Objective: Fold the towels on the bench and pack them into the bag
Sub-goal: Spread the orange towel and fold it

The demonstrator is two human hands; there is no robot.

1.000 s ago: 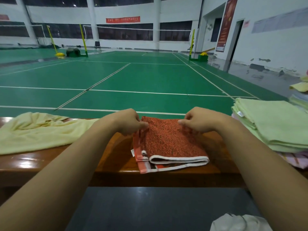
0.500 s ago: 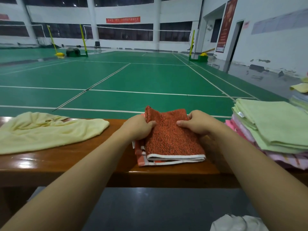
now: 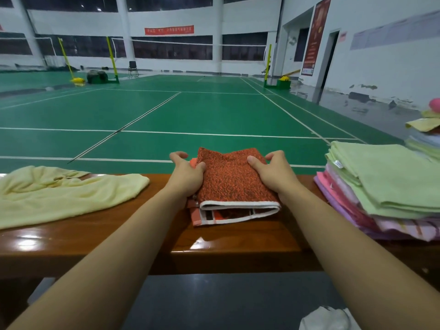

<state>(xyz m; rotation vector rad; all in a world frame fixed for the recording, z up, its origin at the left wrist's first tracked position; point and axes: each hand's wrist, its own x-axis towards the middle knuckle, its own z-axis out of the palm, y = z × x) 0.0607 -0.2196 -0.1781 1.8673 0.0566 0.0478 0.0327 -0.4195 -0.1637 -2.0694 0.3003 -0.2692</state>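
Both hands (image 3: 187, 173) (image 3: 273, 171) grip red towel (image 3: 232, 181) sides

bare forearms, no sleeves, hands (image 3: 234, 173) bare

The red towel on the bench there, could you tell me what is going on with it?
A person is folding it. The left hand and right hand grip the sides of the red towel, already folded, on the wooden bench. A yellow towel lies unfolded to the left; a stack of folded towels sits to the right.
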